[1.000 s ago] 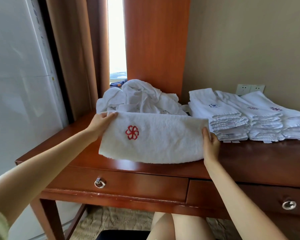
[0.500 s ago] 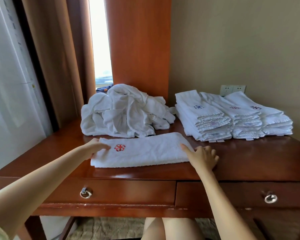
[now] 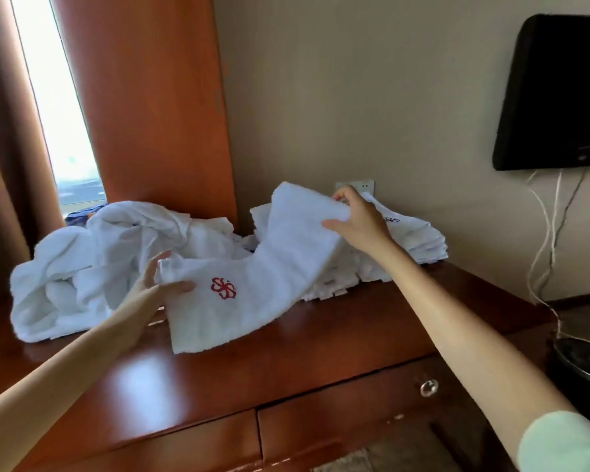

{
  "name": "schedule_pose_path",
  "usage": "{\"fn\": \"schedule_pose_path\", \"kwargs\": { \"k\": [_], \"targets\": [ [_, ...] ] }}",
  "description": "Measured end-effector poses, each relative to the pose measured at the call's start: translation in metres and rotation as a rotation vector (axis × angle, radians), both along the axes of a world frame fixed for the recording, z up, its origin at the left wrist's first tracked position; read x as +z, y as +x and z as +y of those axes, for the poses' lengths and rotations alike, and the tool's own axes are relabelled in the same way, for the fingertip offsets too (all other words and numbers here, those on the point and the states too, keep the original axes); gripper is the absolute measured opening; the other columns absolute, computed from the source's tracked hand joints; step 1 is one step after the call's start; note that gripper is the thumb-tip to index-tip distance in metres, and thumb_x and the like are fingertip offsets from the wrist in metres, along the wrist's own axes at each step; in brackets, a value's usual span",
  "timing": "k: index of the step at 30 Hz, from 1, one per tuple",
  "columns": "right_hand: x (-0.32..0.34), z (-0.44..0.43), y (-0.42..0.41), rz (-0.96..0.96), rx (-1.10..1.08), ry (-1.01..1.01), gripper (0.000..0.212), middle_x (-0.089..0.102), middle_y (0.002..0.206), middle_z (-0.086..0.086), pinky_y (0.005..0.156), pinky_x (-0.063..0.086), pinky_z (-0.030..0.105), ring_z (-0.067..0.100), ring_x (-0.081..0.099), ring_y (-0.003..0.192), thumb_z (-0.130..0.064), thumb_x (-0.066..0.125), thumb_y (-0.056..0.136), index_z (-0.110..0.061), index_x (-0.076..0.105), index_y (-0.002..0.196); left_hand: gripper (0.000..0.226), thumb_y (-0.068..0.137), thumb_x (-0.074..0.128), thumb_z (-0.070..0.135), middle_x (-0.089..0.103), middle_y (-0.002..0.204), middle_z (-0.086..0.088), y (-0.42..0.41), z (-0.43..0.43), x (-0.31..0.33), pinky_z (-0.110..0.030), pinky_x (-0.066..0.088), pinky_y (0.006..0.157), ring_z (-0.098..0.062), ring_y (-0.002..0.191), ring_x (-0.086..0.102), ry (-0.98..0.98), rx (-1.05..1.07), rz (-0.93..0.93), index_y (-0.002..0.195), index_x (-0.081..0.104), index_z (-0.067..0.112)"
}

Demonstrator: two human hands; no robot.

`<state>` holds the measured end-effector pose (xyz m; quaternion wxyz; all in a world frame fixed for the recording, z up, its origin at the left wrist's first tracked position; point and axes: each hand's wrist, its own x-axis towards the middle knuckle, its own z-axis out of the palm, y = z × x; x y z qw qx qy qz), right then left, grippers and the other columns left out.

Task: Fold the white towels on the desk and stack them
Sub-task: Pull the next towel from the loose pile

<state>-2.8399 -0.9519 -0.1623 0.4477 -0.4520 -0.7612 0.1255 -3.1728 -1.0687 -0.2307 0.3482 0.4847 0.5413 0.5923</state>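
I see the folded towel (image 3: pixel 273 267) as a long white band of thick terry, with a red flower-shaped emblem (image 3: pixel 223 287) stitched near one end. It stretches between my two hands and sags in the middle. My left hand (image 3: pixel 150 291) pinches the emblem end, thumb laid on the front face just beside the stitching, fingers behind the cloth. My right hand (image 3: pixel 358 223) grips the other end, held higher and farther back, thumb on the near face and fingers curled over the top edge. Below my left hand the towel's lower edge hangs down to the desk (image 3: pixel 286 369); I cannot tell whether it touches.

Under and behind my right hand sits the stack of folded towels (image 3: pixel 419 236), partly hidden by the raised cloth. Behind my left hand lies the heap of unfolded towels (image 3: pixel 92 264), crumpled and white. A wall socket (image 3: pixel 365 186) shows just past my right fingertips.
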Motion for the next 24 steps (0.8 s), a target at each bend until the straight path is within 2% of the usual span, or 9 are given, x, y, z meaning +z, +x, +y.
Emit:
{"fn": "schedule_pose_path", "kwargs": {
  "k": [2, 5, 8, 12, 14, 17, 19, 22, 24],
  "targets": [
    [0.028, 0.024, 0.028, -0.03, -0.118, 0.029, 0.034, 0.056, 0.098, -0.003, 0.064, 0.032, 0.029, 0.022, 0.051, 0.083, -0.028, 0.07, 0.084, -0.022, 0.049, 0.11, 0.052, 0.078, 0.078, 0.031, 0.069, 0.114, -0.001, 0.032, 0.017, 0.006, -0.045, 0.058, 0.079, -0.026, 0.1, 0.069, -0.007, -0.075, -0.011, 0.123, 0.054, 0.041],
    [0.059, 0.062, 0.067, -0.085, -0.275, 0.064, 0.033, 0.061, 0.101, 0.004, 0.067, 0.033, 0.029, 0.025, 0.054, 0.085, -0.025, 0.065, 0.086, -0.02, 0.05, 0.115, 0.038, 0.079, 0.075, 0.019, 0.07, 0.106, -0.002, 0.094, 0.057, 0.022, -0.026, 0.058, 0.061, -0.02, 0.09, 0.071, 0.057, -0.137, -0.026, 0.112, 0.057, 0.028],
    [0.084, 0.103, 0.102, -0.135, -0.411, 0.121, 0.032, 0.063, 0.102, 0.007, 0.071, 0.037, 0.031, 0.03, 0.058, 0.094, -0.021, 0.062, 0.088, -0.017, 0.05, 0.117, 0.033, 0.082, 0.072, 0.005, 0.067, 0.101, -0.005, 0.151, 0.1, 0.04, -0.024, 0.055, 0.055, -0.015, 0.079, 0.071, 0.077, -0.166, -0.062, 0.106, 0.052, 0.018],
    [0.108, 0.159, 0.135, -0.261, -0.607, 0.349, 0.029, 0.064, 0.102, 0.006, 0.09, 0.029, 0.036, 0.026, 0.049, 0.108, -0.018, 0.066, 0.086, -0.018, 0.055, 0.113, 0.028, 0.086, 0.07, 0.014, 0.068, 0.103, -0.013, 0.204, 0.159, 0.06, -0.028, 0.057, 0.065, -0.018, 0.079, 0.07, 0.012, -0.308, 0.064, 0.107, 0.051, 0.014],
    [0.118, 0.189, 0.142, -0.32, -0.657, 0.405, 0.027, 0.064, 0.108, 0.001, 0.091, 0.025, 0.034, 0.023, 0.046, 0.111, -0.019, 0.067, 0.085, -0.018, 0.057, 0.11, 0.027, 0.087, 0.07, 0.019, 0.067, 0.101, -0.016, 0.224, 0.186, 0.062, -0.031, 0.058, 0.075, -0.02, 0.083, 0.068, -0.001, -0.421, 0.175, 0.108, 0.054, 0.016],
    [0.133, 0.239, 0.142, -0.387, -0.751, 0.431, 0.026, 0.058, 0.113, 0.0, 0.089, 0.025, 0.033, 0.022, 0.041, 0.117, -0.02, 0.068, 0.084, -0.021, 0.058, 0.109, 0.028, 0.086, 0.071, 0.024, 0.058, 0.081, -0.012, 0.25, 0.231, 0.059, -0.032, 0.055, 0.083, -0.021, 0.088, 0.063, 0.025, -0.552, 0.309, 0.108, 0.054, 0.021],
    [0.14, 0.274, 0.134, -0.408, -0.787, 0.422, 0.027, 0.055, 0.116, 0.0, 0.09, 0.027, 0.032, 0.023, 0.039, 0.12, -0.018, 0.066, 0.085, -0.022, 0.058, 0.11, 0.029, 0.086, 0.072, 0.024, 0.048, 0.071, -0.005, 0.265, 0.262, 0.053, -0.027, 0.053, 0.075, -0.014, 0.073, 0.056, 0.055, -0.583, 0.337, 0.107, 0.052, 0.02],
    [0.143, 0.325, 0.119, -0.436, -0.787, 0.42, 0.03, 0.052, 0.12, 0.001, 0.09, 0.03, 0.03, 0.023, 0.038, 0.123, -0.013, 0.064, 0.085, -0.021, 0.058, 0.113, 0.029, 0.086, 0.072, 0.021, 0.046, 0.058, 0.012, 0.283, 0.309, 0.043, -0.011, 0.038, 0.051, 0.0, 0.047, 0.043, 0.139, -0.607, 0.394, 0.1, 0.046, 0.019],
    [0.139, 0.357, 0.109, -0.457, -0.782, 0.42, 0.031, 0.051, 0.121, 0.001, 0.089, 0.031, 0.03, 0.024, 0.038, 0.122, -0.01, 0.063, 0.085, -0.019, 0.058, 0.114, 0.03, 0.088, 0.07, 0.024, 0.046, 0.064, 0.011, 0.292, 0.336, 0.033, -0.012, 0.036, 0.049, 0.001, 0.048, 0.043, 0.165, -0.619, 0.489, 0.101, 0.043, 0.023]
  ]
}}
